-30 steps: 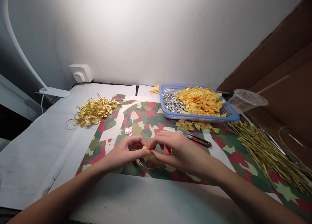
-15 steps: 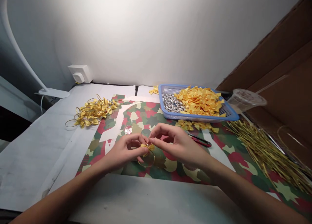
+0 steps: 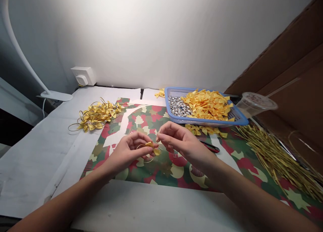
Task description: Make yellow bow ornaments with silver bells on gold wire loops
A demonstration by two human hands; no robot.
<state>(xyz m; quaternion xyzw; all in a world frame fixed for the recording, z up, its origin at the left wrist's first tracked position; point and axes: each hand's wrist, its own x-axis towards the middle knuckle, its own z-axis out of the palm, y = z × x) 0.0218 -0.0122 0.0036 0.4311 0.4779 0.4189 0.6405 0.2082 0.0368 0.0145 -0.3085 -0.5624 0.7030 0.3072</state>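
My left hand (image 3: 130,151) pinches a small yellow ribbon bow (image 3: 152,148) with a thin gold cord loop hanging from it, held just above the camouflage-patterned paper (image 3: 161,171). My right hand (image 3: 180,143) is close beside it on the right, thumb and forefinger pinched together at the bow's upper edge, the other fingers curled. Whether these fingertips hold the cord is too fine to see.
A blue basket (image 3: 239,119) holds silver bells (image 3: 178,107) and yellow bows (image 3: 208,104). Loose bows (image 3: 204,129) and red-handled scissors (image 3: 210,147) lie before it. A pile of finished bows (image 3: 97,113) sits left, gold cords (image 3: 277,156) right, a plastic cup (image 3: 254,104) and cardboard (image 3: 290,67) behind them.
Both hands rose and drew slightly apart. The bow turned in my left fingers and the cord loop swung from below the bow up toward my left hand.
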